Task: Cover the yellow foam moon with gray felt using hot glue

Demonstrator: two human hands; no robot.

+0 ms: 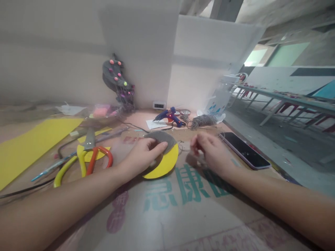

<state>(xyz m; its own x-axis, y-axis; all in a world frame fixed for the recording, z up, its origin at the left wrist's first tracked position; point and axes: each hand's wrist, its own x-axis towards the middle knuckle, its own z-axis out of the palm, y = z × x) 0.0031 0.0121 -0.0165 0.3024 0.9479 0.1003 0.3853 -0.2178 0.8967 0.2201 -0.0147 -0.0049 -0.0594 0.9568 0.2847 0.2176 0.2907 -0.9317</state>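
Note:
My left hand (149, 151) is closed on a rounded yellow card piece (167, 164), its thumb pressed on top. Grey yarn (159, 137) covers the card's upper part in close rows. To the right, my right hand (206, 151) is closed in a pinch just above the table, with a thin grey strand running between it and the card. Its fingertips are partly hidden and slightly blurred. Behind it lies a bundle of grey yarn (204, 121). A blue hot glue gun (170, 116) rests on a white paper (156, 124).
Scissors with yellow and orange handles (92, 160), a blue pen (52, 168) and yellow sheet (34, 146) lie left. A phone (246, 150) sits right, near the table edge. A grey moon-shaped ornament (115, 75) with coloured balls and a small digital display (159, 105) are at the back.

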